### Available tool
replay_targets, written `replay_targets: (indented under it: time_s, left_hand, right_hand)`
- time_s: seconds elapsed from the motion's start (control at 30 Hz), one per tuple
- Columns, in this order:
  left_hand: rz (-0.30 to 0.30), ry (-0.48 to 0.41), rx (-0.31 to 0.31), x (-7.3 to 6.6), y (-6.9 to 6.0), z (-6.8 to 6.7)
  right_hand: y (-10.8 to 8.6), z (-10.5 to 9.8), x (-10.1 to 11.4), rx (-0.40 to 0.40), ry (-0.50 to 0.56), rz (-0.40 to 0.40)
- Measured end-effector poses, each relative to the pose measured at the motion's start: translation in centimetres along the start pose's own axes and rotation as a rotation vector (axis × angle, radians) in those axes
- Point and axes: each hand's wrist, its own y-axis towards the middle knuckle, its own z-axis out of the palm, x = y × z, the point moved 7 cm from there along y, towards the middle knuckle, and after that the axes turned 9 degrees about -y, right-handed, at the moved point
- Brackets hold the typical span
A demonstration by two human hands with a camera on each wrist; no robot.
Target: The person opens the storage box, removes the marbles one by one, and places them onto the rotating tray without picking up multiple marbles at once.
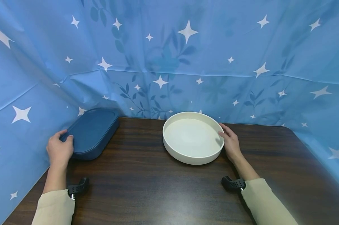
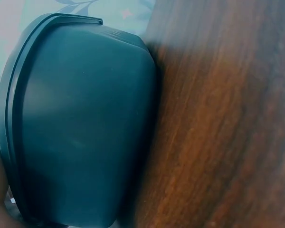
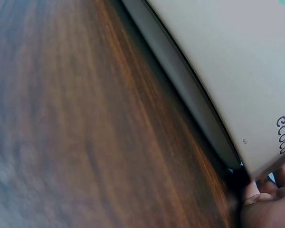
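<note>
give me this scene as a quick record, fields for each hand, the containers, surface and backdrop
left hand: grips the near-left edge of the blue box
blue box: on the table's left side, rounded corners
right hand: holds the white round tray's right rim
white round tray: right of the blue box, apart from it; nothing inside
table: dark wood grain
backdrop: blue cloth with white stars and leaves

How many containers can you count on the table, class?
2: the blue container on the left, gripped by the left hand, and the round white dish near the middle, held by the right hand. No others show.
</note>
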Motion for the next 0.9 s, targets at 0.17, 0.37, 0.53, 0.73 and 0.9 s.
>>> replay_targets:
  time_s: [0.17,0.37,0.53,0.73,0.9]
  left_hand:
    - [-0.023,-0.002,0.022,0.2,0.1,0.1]
    - [-0.023,0.009,0.057,-0.1,0.0,0.5]
    - [0.016,0.043,0.090,-1.1,-0.2,1.5]
    - [0.101,0.041,0.128,-2.2,-0.9,3.1]
    - [0.107,0.017,0.249,-2.4,-1.2,4.9]
  right_hand:
    - [-0.2,-0.1,0.0,-0.007,0.003,0.008]
    - [-0.5,-0.3,-0.2,-0.028,-0.020,0.015]
    - [-0.7,-0.6,-0.2,-0.075,-0.022,0.024]
    - [-1.1,-1.1,-0.2,-0.095,-0.041,0.036]
    - [-1.6,-2.1,-0.4,-0.113,-0.051,0.054]
